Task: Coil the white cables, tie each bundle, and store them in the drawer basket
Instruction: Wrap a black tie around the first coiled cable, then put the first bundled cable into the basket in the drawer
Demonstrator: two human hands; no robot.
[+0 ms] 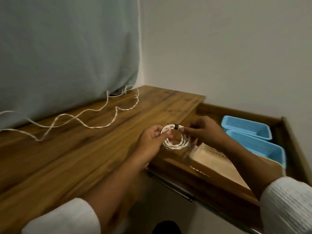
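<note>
Holding the coil (175, 145) of white cable at the left edge of the open drawer (219, 109), the person grips its left side with the left hand (152, 138), while the right hand (205, 130) pinches it beside the black tie (176, 127) at its top. The tie looks only partly fastened. If that pinch slackens before it is cinched, the springy loops could fan open and spill untied into the beige basket (217, 159) inside the drawer. A second white cable (94, 114), not yet coiled, lies well left of the drawer.
</note>
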